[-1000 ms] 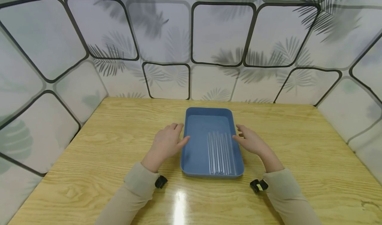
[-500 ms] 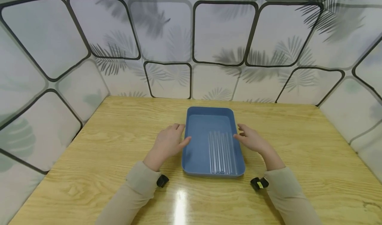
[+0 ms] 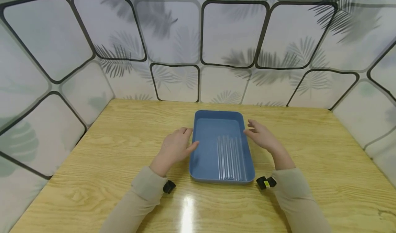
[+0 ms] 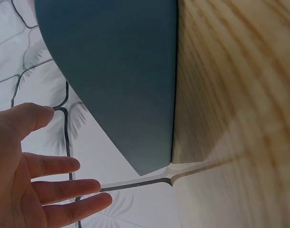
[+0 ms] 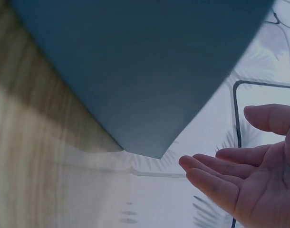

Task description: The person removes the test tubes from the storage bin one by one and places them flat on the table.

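A blue rectangular tray [image 3: 204, 167] lies on the wooden table, its long sides running away from me. Several clear test tubes [image 3: 230, 157], rounded at the near end, lie side by side in its right half. On the left, my left hand [image 3: 175, 147] spreads its fingers by the tray's rim, the thumb reaching over the edge in the head view. My right hand [image 3: 262, 136] hovers at the opposite rim, fingers relaxed and thumb tip right at the edge. Both wrist views show the tray's outer wall [image 4: 121, 76] beside straight fingers, and neither palm holds anything.
The wood-grain table [image 3: 123, 123] reaches back to a wall covering [image 3: 232, 33] printed with leaves and dark outlines. Fabric with the same pattern stands at both sides. A small black camera mount [image 3: 168, 187] is on the left wrist, another black mount [image 3: 266, 182] on the right.
My right hand has shifted forward along the tray's right side. The left hand keeps its place by the left rim. Tray and tubes stay where they were; the head view has drifted slightly.
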Demonstrator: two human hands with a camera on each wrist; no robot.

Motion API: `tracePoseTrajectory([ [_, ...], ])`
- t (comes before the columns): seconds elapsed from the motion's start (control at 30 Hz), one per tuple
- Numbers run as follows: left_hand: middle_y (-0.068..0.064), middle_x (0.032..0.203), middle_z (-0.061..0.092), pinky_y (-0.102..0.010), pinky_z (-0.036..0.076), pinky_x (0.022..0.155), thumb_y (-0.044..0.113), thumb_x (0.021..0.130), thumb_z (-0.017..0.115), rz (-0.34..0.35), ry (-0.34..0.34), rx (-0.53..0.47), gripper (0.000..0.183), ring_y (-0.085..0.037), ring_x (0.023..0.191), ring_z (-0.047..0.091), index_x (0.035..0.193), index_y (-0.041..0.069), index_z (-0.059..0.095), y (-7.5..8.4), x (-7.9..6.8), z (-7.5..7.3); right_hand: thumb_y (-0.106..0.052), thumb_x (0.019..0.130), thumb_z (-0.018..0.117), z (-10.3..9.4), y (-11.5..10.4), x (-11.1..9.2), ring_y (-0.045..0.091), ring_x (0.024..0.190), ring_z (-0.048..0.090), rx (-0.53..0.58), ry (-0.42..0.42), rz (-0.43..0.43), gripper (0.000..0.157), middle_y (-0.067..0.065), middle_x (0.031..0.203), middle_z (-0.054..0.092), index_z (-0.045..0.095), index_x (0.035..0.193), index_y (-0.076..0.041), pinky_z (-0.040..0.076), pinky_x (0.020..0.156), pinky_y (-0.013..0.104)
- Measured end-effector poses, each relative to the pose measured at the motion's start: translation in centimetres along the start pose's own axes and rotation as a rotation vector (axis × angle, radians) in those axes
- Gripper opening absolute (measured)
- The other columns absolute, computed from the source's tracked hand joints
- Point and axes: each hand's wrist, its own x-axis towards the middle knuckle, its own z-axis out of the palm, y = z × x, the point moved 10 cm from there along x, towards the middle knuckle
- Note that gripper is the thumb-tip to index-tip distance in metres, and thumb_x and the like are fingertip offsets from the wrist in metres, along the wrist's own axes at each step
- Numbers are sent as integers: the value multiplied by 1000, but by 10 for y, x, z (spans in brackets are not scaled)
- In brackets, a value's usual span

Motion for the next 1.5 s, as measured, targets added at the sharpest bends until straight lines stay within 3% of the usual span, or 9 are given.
tracePoseTrajectory([
  [0.3,-16,115,53,-37,50,71,40,88,51,11,3,0,52,-27,96,55,122,1,49,1,0,0,-30,95,40,-9,1,4,43,121,28,13,30,16,65,30,137,21,8,138,7,30,94,53],
  [0.63,-16,114,53,-36,50,69,40,88,51,11,11,10,51,-27,93,56,122,1,49,0,1,0,-19,95,41,-11,3,3,43,120,30,51,42,2,58,31,134,25,12,137,9,30,94,52],
  [1.03,-16,116,52,-36,50,69,40,88,51,9,2,-1,51,-26,94,56,122,2,49,1,1,-1,-20,95,42,4,21,9,44,121,27,71,-21,46,59,32,135,22,13,137,10,28,96,53],
  [1.5,-15,114,53,-35,51,66,42,88,49,20,14,27,52,-26,93,56,122,2,49,2,0,-3,-9,94,39,19,31,12,46,121,25,65,-109,55,56,35,136,15,9,136,12,32,93,52],
])
